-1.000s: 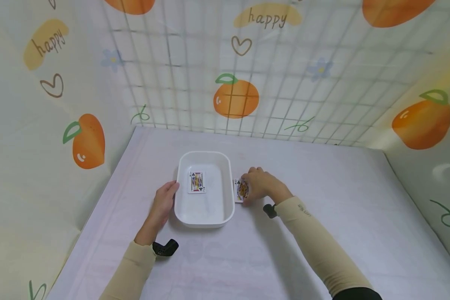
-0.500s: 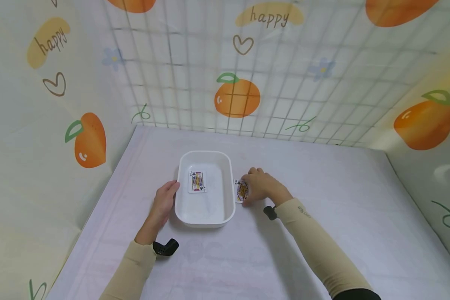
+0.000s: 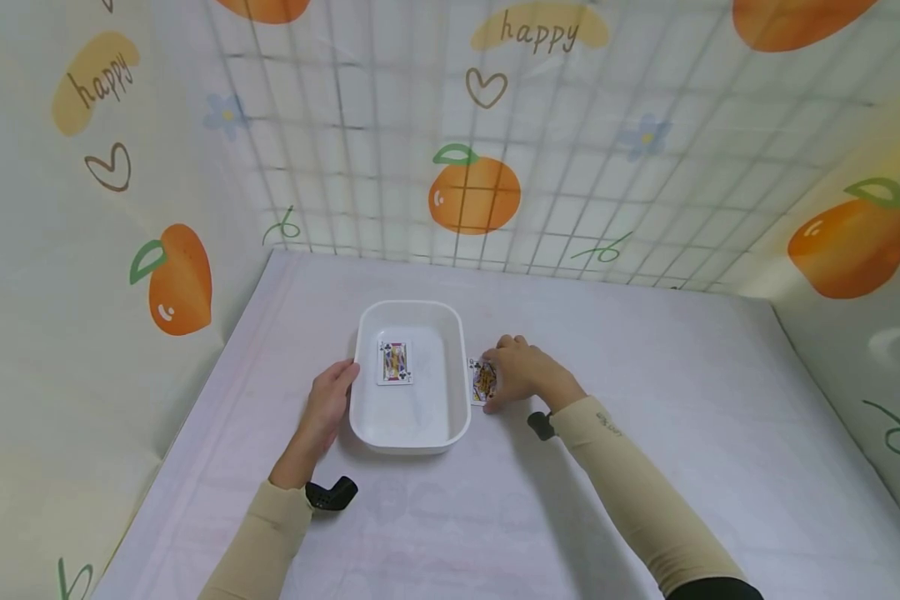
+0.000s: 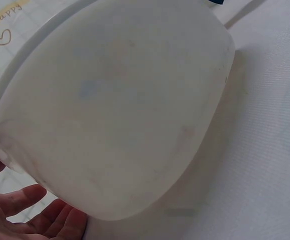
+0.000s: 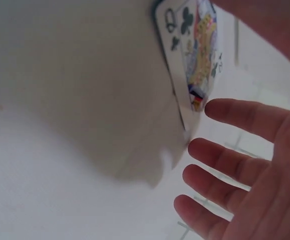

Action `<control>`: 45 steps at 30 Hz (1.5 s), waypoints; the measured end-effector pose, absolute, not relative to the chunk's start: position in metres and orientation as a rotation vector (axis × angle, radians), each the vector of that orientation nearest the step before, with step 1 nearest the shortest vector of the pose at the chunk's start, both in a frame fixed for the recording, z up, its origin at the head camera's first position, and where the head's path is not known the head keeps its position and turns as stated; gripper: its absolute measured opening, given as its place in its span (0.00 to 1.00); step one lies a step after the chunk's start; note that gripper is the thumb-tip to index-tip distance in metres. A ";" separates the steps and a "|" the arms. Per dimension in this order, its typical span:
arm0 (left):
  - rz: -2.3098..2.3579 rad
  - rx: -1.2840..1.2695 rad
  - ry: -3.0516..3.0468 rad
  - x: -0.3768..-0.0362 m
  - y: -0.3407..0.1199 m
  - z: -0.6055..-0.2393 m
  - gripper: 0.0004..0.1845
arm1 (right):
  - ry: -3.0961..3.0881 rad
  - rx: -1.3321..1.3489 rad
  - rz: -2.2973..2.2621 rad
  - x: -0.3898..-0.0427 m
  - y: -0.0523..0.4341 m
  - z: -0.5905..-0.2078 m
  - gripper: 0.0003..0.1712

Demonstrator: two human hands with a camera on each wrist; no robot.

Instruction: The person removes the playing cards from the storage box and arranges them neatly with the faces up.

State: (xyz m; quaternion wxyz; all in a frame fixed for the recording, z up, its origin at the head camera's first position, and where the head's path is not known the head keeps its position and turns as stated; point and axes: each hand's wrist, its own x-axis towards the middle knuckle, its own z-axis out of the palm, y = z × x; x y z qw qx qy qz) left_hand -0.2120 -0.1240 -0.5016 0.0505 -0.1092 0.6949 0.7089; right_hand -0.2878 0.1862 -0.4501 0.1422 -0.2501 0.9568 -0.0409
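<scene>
Nearest the camera, two beige sleeves reach forward over the pale tabletop [image 3: 645,350]. The left hand [image 3: 328,402] rests against the left wall of the white tub [image 3: 409,442], fingers fairly straight along its side rather than wrapped round it; the left wrist view shows only fingertips under the tub's curved wall.

Across the tub, the right hand [image 3: 521,373] is at a queen of clubs card [image 3: 483,382] that lies just outside the tub's right wall, its long axis running near to far, parallel with that wall. The card sits directly left of the right grip, between palm and tub (the right wrist view shows it tipped up off the surface on one edge). The fingers [image 5: 235,116] there are spread and nearly straight; whether the thumb pinches the card I cannot tell.

Farther in, a second card [image 3: 393,363] lies flat, face up, on the tub's floor.
</scene>
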 end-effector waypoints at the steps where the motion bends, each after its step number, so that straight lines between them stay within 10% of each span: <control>1: 2.158 -0.334 2.115 -0.212 -0.124 -0.501 0.26 | 2.759 -0.722 -0.106 -0.289 0.187 -0.449 0.53; 45: 2.169 -0.331 2.099 -0.214 -0.123 -0.494 0.26 | 2.782 -0.694 -0.223 -0.311 0.178 -0.385 0.59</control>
